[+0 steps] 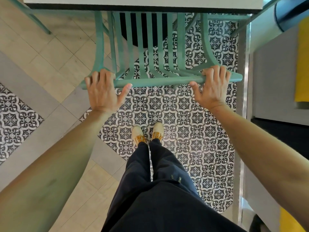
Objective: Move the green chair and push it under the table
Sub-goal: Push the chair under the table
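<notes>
The green chair (160, 80) has a slatted back, and I look straight down on its top rail. My left hand (104, 91) grips the rail's left end. At the right end, my right hand (211, 87) is wrapped over the same rail. The chair's seat is hidden beneath the white table (142, 3), whose dark edge runs across the top of the view. Only the backrest slats and rear legs show below that edge.
Another green chair's legs (36, 19) stand at the upper left. A grey wall with yellow panels (302, 61) and a metal floor strip (245, 97) run along the right. My feet (148, 133) stand on patterned tiles behind the chair; plain beige tiles lie to the left.
</notes>
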{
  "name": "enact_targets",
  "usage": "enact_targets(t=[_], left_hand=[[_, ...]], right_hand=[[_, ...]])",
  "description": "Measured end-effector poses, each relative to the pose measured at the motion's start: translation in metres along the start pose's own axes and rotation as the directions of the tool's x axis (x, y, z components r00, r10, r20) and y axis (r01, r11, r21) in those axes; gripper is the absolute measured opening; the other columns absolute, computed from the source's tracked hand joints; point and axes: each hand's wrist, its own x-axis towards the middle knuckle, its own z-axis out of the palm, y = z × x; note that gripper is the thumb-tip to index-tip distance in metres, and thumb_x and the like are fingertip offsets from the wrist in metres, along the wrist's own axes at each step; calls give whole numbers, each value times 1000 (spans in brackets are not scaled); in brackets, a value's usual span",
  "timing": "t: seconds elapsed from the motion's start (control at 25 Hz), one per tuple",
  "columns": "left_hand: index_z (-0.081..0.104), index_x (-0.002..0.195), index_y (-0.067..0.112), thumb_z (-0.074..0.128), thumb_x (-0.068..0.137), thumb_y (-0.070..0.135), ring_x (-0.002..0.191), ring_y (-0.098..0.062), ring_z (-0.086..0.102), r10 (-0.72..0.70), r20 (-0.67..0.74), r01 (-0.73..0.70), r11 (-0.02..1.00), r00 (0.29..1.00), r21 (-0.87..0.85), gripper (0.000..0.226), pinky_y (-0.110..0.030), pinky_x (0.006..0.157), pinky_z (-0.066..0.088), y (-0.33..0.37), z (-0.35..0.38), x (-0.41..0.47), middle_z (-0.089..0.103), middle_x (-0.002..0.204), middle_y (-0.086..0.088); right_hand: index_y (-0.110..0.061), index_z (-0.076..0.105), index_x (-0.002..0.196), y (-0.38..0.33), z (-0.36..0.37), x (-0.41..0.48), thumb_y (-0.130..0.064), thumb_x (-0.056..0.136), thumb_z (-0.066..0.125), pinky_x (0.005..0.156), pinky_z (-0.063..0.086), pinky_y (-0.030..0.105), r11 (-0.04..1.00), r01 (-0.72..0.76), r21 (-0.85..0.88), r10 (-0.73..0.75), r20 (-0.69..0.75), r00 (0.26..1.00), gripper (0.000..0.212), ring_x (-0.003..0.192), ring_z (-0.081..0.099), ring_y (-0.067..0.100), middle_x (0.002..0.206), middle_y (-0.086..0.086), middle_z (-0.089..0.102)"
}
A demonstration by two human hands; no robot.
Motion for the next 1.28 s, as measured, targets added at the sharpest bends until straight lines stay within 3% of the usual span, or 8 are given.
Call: enact_targets(t=[0.72,0.88,1.12,1.28], left_hand=[[47,99,14,40,100,73,86,-27,45,43,77,-44,999,996,8,59,-43,80,28,-35,-9,-1,53,95,-8],[50,99,14,38,100,75,87,-27,44,45,96,-46,999,994,13,62,-43,81,28,-50,-13,1,54,96,-8],[49,99,13,35,101,74,89,-27,41,27,81,-29,999,996,21,63,-44,81,27,-54,-14,2,52,96,-11],[50,99,11,30,102,75,89,-28,42,14,88,-16,999,996,30,67,-45,83,28,-46,-14,2,53,97,-12]], right_hand=[[-11,46,98,-39,-2,-11,-67,105,30,81,33,43,999,-27,28,28,-28,999,58,88,44,28,98,12,49],[-10,50,97,-56,0,-13,-68,105,29,81,34,43,997,-64,49,66,-37,997,63,88,46,29,98,13,51],[-14,46,99,-61,1,-13,-64,103,41,80,32,41,998,-46,53,48,-32,998,50,88,44,27,97,11,51],[-15,45,100,-53,2,-13,-66,104,36,81,31,42,997,-38,66,40,-42,998,52,89,42,26,97,10,50]])
